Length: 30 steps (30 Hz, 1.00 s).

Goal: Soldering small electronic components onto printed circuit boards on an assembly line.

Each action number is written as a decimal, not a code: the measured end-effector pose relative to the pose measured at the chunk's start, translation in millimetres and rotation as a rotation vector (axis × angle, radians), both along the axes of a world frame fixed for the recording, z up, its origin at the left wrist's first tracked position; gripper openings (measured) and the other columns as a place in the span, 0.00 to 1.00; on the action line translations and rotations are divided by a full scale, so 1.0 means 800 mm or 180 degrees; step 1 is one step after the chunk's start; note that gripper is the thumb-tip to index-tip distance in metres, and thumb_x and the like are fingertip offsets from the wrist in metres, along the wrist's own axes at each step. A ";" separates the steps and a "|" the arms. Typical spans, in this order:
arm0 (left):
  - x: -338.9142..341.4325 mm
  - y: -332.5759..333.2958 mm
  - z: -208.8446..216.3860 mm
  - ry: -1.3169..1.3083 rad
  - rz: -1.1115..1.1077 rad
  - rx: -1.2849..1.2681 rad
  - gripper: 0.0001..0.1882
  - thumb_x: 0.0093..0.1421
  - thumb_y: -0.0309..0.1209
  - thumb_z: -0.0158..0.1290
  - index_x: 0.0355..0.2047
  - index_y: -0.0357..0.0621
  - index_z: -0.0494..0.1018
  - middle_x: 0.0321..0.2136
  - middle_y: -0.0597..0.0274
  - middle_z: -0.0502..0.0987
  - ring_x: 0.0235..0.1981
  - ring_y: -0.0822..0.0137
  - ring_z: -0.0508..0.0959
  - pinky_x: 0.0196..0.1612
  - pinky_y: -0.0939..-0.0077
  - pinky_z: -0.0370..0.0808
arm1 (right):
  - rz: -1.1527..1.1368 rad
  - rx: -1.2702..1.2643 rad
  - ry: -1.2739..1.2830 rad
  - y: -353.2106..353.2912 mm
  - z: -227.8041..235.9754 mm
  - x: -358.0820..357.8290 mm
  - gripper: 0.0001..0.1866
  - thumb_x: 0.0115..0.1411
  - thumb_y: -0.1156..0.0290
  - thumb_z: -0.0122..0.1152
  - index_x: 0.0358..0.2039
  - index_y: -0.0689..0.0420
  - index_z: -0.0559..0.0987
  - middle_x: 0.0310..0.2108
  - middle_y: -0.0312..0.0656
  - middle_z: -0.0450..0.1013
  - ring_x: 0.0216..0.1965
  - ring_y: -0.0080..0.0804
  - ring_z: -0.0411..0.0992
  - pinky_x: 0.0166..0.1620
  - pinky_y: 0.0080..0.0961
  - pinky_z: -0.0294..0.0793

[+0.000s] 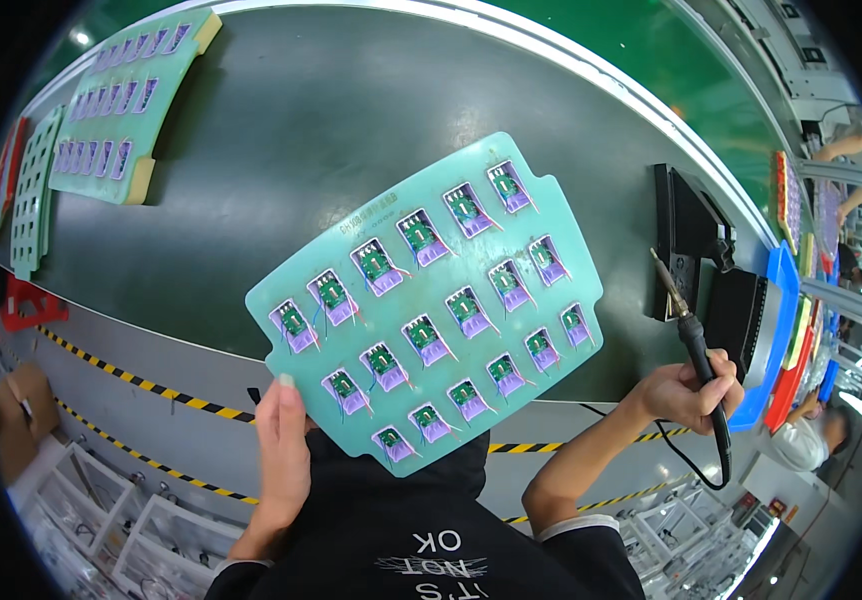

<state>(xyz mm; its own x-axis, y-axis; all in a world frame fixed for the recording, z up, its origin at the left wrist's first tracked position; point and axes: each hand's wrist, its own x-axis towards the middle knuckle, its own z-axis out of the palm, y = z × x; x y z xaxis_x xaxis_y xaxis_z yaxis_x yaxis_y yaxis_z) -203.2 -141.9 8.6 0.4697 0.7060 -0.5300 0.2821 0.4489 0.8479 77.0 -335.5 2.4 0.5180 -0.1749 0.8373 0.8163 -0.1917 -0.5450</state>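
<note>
Presently, far left: a second green fixture board lying flat on the dark conveyor belt, loaded with rows of violet parts, well apart from the hands. Left hand: fingers clenched on the lower left corner of the pale green carrier board, thumb on its face, apparently tilting it up toward the head for viewing. Board: flat, notched edges, held above the belt's near edge; rows of pockets, each seating a small green circuit module on a violet piece with thin red and blue wires. Right hand: fingers grasping the black handle of a soldering iron, tip pointing up and away, clear of the board, likely for safety. Beyond it: a black iron stand on the belt.
</note>
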 end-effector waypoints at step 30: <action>-0.007 0.004 -0.016 -0.0718 -0.0567 -0.1285 0.43 0.55 0.64 0.34 0.61 0.46 0.44 0.58 0.59 0.54 0.58 0.63 0.57 0.58 0.62 0.57 | -0.0193 -0.0218 -0.0120 0.009 0.008 0.002 0.13 0.52 0.70 0.47 0.14 0.59 0.62 0.07 0.35 0.53 0.08 0.17 0.44 0.16 0.16 0.43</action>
<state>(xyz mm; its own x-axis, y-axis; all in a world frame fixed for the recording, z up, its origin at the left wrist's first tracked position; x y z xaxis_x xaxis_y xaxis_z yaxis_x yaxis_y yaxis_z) -209.0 -138.8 -4.1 0.6990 0.3636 -0.6158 0.2137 0.7156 0.6650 78.6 -328.0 8.8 0.4761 -0.1468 0.8671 0.8217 -0.2771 -0.4981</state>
